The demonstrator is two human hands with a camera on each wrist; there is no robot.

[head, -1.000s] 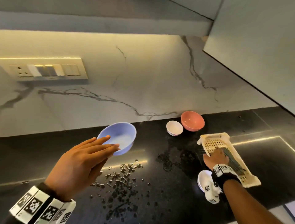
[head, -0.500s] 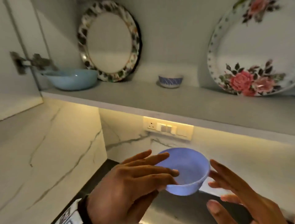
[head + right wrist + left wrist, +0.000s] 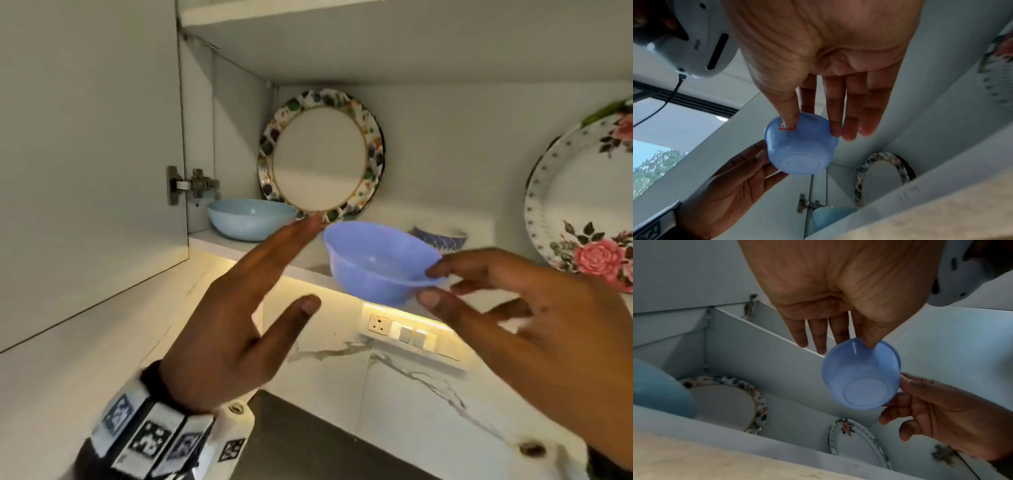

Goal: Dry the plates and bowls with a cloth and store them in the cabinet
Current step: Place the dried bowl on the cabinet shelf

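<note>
The left hand (image 3: pixel 222 329) is nearest to the head camera, with a marker band (image 3: pixel 164 442) at its wrist. Its fingers (image 3: pixel 274 257) are straight and close together, the thumb spread apart from them, and they hold nothing. In the head view the fingertips are just beside the rim of the purple bowl (image 3: pixel 376 263); in the wrist views they seem to touch its wall, but I cannot tell this surely.

The right hand (image 3: pixel 534 335) holds the purple bowl. Its thumb and index finger pinch the rim on the right side, and the other fingers (image 3: pixel 507 311) are spread below and behind. The bowl is in the air, tilted, in front of the edge of the cabinet shelf (image 3: pixel 219 241) and not on it.

Below the hands there is a dark surface (image 3: pixel 294 442), and behind them a marble wall with a switch panel (image 3: pixel 411 334) under a warm light.

Farther, inside the open cabinet, a light blue bowl (image 3: pixel 250 219) stands at the left on the shelf. A plate with coloured border (image 3: pixel 322 156) leans upright against the back wall. A small patterned bowl (image 3: pixel 442 238) stands behind the purple one, and a rose plate (image 3: pixel 582 219) leans at the right. The cabinet door (image 3: pixel 89 154) is open at the left.
</note>
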